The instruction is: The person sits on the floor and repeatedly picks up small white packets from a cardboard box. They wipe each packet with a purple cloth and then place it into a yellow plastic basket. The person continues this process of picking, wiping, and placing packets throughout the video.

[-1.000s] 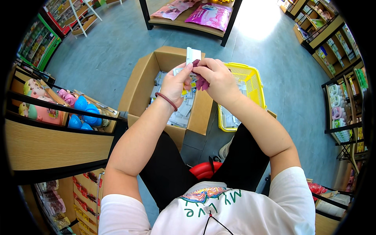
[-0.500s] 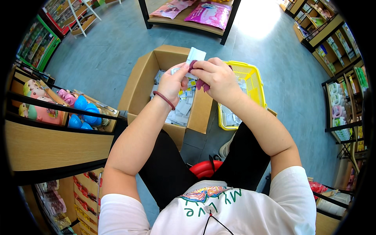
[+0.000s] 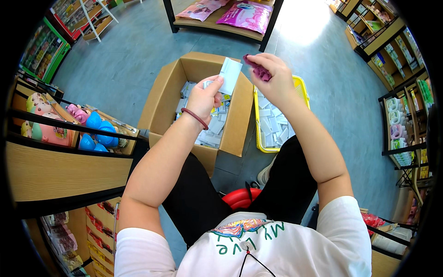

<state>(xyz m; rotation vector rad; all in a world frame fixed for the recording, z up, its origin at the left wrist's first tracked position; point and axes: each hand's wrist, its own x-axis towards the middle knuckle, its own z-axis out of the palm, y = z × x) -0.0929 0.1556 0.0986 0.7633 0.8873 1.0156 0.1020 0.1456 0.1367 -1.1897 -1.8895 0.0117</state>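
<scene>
My left hand (image 3: 206, 97) is closed on a flat, pale rectangular tag (image 3: 231, 76), pinched between thumb and fingers above the cardboard box (image 3: 238, 120). Crumpled in my right hand (image 3: 275, 81) is a purple-maroon cloth (image 3: 261, 73), held apart from the tag, up above the far end of the yellow basket (image 3: 304, 90). Many loose pale tags (image 3: 212, 131) with some yellow bits lie in the open box. More white tags (image 3: 272, 122) fill the basket beside it on the right.
A low shelf with pink and purple bags (image 3: 244, 17) stands ahead. To the left is a wooden display with blue and pink toys (image 3: 104, 130). Shelving (image 3: 397, 131) lines the right side. Something red and round (image 3: 240, 198) sits between my legs.
My right hand with the cloth has come away from the tag, moving up and to the right. The tag's face and the basket's contents now show more fully. My left hand stays almost still.
</scene>
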